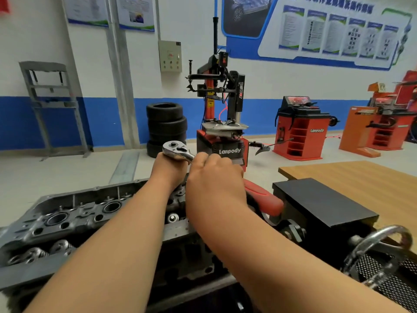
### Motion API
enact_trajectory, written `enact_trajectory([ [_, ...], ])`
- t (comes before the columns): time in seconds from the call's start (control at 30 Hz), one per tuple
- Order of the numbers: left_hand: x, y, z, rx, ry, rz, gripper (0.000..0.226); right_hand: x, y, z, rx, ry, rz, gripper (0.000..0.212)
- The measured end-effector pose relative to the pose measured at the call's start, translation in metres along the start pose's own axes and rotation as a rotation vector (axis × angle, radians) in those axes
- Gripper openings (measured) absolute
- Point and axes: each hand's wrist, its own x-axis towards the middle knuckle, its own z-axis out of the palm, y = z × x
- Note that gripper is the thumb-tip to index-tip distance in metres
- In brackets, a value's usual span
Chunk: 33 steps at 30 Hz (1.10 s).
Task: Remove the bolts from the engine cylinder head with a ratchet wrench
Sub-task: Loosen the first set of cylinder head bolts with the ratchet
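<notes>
The grey engine cylinder head [67, 215] lies across the lower left, with open bores and valve springs showing. A chrome ratchet wrench [177, 150] stands above its far right end, head uppermost. My left hand [169, 171] is curled just under the ratchet head; its fingers are hidden and so is whatever hangs below the head. My right hand [214, 179] grips the wrench shaft, and the red grip [264, 199] sticks out behind it. One bolt head [172, 218] shows on the cylinder head between my forearms.
A black block [322, 204] sits right of the hands, with a wooden table [361, 177] behind it. A chrome ring handle [379, 245] and metal mesh [397, 281] lie at lower right. A tyre changer [225, 132], stacked tyres [165, 125] and red machines [302, 129] stand beyond.
</notes>
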Motion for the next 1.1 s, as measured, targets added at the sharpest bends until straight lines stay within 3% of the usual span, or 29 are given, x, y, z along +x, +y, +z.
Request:
enact_trajectory([
  [0.13, 0.0, 0.003, -0.001, -0.041, -0.011, -0.024, 0.027, 0.006, 0.01, 0.0, 0.017, 0.026, -0.04, 0.046],
  [0.27, -0.002, 0.0, 0.005, -0.441, -0.017, -0.133, 0.015, 0.027, 0.045, 0.009, 0.079, 0.172, -0.065, 0.017],
  [0.33, 0.002, -0.002, 0.008, -0.484, -0.028, -0.109, 0.008, 0.054, 0.058, 0.015, 0.071, 0.157, -0.041, 0.024],
  [0.5, 0.012, -0.013, 0.007, -0.539, -0.12, -0.127, 0.019, 0.126, 0.061, 0.029, 0.15, 0.075, -0.013, 0.03],
  [0.67, 0.016, -0.015, 0.008, -0.524, -0.122, -0.137, 0.015, 0.169, 0.045, 0.033, 0.24, -0.067, -0.081, 0.021],
  [0.83, 0.015, -0.011, 0.008, -0.468, -0.114, -0.113, 0.012, 0.169, 0.041, 0.035, 0.288, -0.046, -0.067, 0.019],
  [1.03, 0.012, -0.006, 0.008, -0.308, -0.058, -0.069, 0.015, 0.086, 0.053, 0.017, 0.13, -0.023, 0.058, 0.015],
  [1.1, 0.009, -0.005, 0.008, -0.181, -0.028, -0.024, 0.019, 0.044, 0.043, 0.009, 0.066, 0.016, 0.067, 0.03],
])
